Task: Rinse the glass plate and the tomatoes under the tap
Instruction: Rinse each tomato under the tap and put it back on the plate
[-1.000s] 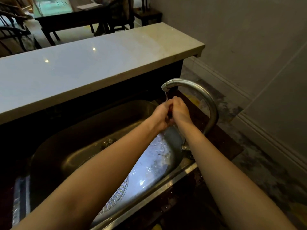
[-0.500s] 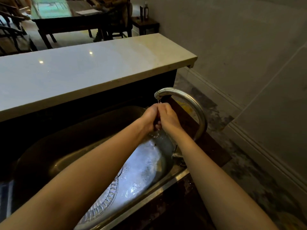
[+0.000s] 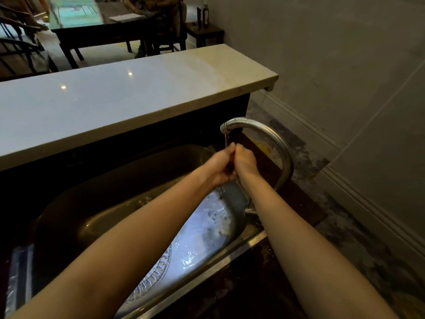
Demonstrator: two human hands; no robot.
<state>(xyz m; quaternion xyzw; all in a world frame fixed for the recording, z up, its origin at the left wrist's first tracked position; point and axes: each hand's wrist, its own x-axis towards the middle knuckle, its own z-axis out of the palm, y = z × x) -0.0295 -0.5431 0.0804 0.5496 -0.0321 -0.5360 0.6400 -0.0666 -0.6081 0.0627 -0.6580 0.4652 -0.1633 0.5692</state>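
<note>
My left hand [image 3: 218,166] and my right hand [image 3: 246,161] are pressed together right under the spout of the curved metal tap [image 3: 271,134]. A thin stream of water [image 3: 226,140] falls onto them. Between the palms shows a sliver of something small and dark red, a tomato [image 3: 230,167], mostly hidden by my fingers. The glass plate [image 3: 202,236], with a patterned rim, lies wet in the bottom of the steel sink [image 3: 110,199], below my hands and partly hidden by my left forearm.
A pale stone counter [image 3: 119,102] runs along the far side of the sink, above it. A grey wall [image 3: 345,65] and skirting stand at the right. Beyond the counter are a dark dining table [image 3: 92,21] and chairs.
My hands stay clasped together under the stream, shifting slightly against each other. The view has tilted a little, so the sink sits lower in the frame.
</note>
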